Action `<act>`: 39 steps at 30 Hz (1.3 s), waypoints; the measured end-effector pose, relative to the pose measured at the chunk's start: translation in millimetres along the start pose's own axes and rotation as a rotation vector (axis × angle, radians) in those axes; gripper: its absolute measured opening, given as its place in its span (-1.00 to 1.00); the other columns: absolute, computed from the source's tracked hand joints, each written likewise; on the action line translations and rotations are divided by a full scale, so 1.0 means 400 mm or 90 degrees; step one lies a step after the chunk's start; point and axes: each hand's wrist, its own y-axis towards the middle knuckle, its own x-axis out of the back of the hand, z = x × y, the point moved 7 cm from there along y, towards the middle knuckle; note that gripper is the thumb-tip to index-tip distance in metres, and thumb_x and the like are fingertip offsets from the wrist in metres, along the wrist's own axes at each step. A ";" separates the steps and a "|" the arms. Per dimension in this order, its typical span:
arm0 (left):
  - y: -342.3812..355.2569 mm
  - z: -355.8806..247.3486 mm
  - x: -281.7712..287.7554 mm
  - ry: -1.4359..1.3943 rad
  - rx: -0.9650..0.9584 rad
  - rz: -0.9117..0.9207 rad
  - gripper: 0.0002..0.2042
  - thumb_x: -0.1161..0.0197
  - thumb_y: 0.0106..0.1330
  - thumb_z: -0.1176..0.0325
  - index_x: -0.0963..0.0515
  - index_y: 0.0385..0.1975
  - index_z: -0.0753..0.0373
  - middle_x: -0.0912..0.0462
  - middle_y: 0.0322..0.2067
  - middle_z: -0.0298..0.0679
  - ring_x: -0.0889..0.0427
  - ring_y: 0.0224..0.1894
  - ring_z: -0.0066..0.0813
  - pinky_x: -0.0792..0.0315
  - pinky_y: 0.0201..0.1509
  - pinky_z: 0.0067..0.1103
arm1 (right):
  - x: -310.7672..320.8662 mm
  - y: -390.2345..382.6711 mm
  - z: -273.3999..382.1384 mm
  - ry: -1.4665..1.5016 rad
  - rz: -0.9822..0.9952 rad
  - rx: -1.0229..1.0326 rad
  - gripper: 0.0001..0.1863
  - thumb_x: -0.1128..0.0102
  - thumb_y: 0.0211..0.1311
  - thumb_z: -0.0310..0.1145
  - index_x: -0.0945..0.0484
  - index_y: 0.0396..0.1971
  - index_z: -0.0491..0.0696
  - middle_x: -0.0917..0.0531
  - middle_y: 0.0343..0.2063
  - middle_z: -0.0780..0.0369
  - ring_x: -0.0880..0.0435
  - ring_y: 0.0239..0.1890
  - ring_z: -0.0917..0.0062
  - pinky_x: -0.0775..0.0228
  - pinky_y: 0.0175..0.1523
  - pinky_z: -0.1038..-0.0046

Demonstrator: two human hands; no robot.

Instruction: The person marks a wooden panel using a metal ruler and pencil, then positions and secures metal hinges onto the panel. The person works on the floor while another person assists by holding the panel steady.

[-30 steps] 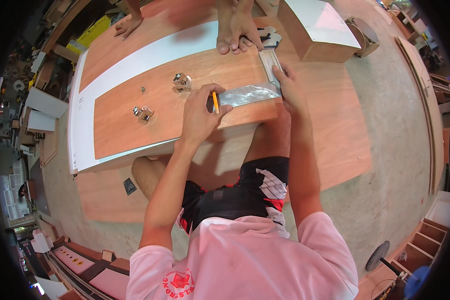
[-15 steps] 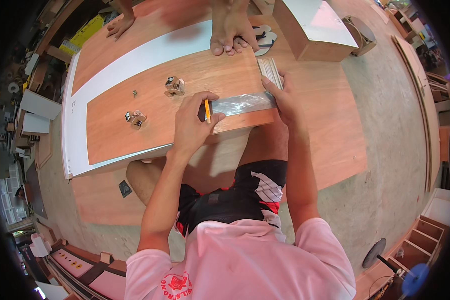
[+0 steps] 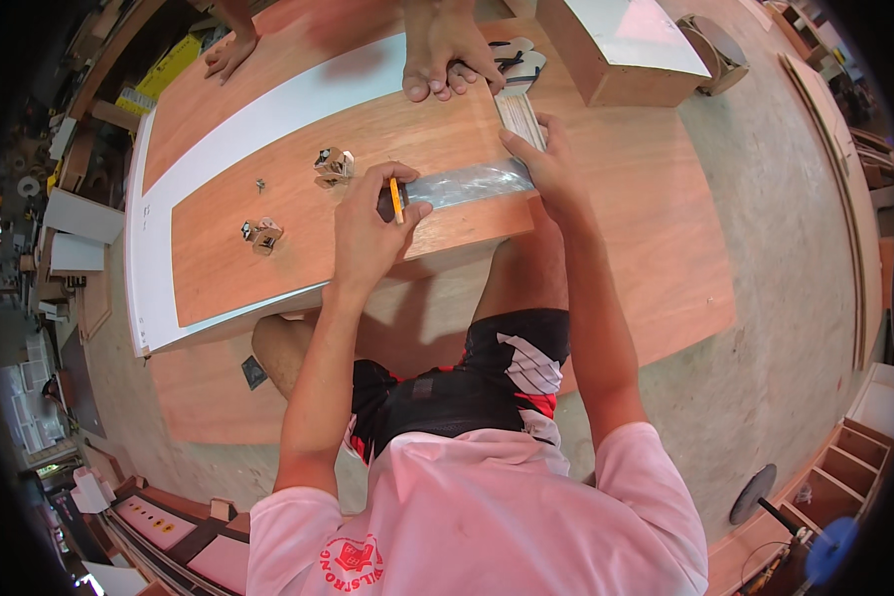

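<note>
My left hand [image 3: 372,223] is wrapped round the left end of a flat metal strip [image 3: 467,182], with an orange stick [image 3: 396,202] between thumb and fingers. My right hand [image 3: 556,174] grips a pale layered wooden strip [image 3: 515,109] where it meets the metal strip's right end. The metal lies along the near edge of a reddish plywood panel [image 3: 248,278]. Two small wood-and-metal fittings [image 3: 333,167] stand left of my hands. Another person's bare foot [image 3: 427,65] and a hand over it [image 3: 472,50] rest beyond the layered strip; their other hand [image 3: 226,60] presses farther left.
A white board [image 3: 139,288] shows round the panel. A white-topped box [image 3: 631,60] and sandals [image 3: 517,65] lie at the back right, on a larger plywood sheet [image 3: 666,258]. Stacked boards [image 3: 79,238] line the left. A round-based stand [image 3: 750,492] is at lower right.
My hands and both strips have shifted slightly toward the far side, keeping their grip. The whole view has moved a little; the fittings have stayed in place on the panel.
</note>
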 end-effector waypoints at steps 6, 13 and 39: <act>0.004 0.006 -0.003 0.023 0.011 0.002 -0.56 -0.64 0.18 0.40 -0.67 0.06 0.25 -0.80 -0.03 -0.17 -0.74 -0.01 -0.23 -0.59 0.14 -0.37 | -0.002 0.013 -0.008 0.009 0.004 0.004 -0.18 -0.52 0.40 -0.11 -0.33 0.43 -0.27 -0.61 0.17 -0.05 -0.65 0.14 0.38 -0.54 0.21 0.37; 0.003 0.007 -0.004 0.038 0.026 0.008 -0.54 -0.65 0.19 0.40 -0.67 0.09 0.28 -0.81 0.01 -0.18 -0.76 0.07 -0.32 -0.59 0.23 -0.42 | -0.004 0.019 -0.008 0.003 0.014 0.019 -0.18 -0.51 0.42 -0.14 -0.31 0.44 -0.28 -0.59 0.20 -0.06 -0.64 0.18 0.36 -0.54 0.24 0.35; -0.027 -0.029 0.009 -0.011 0.025 0.019 -0.57 -0.60 0.25 0.38 -0.66 0.12 0.22 -0.73 0.01 -0.13 -0.67 0.02 -0.14 -0.62 0.00 -0.34 | 0.004 -0.026 0.007 0.030 0.037 0.000 -0.28 -0.47 0.46 -0.21 -0.33 0.41 -0.27 -0.60 0.15 0.07 -0.63 0.14 0.45 -0.53 0.22 0.43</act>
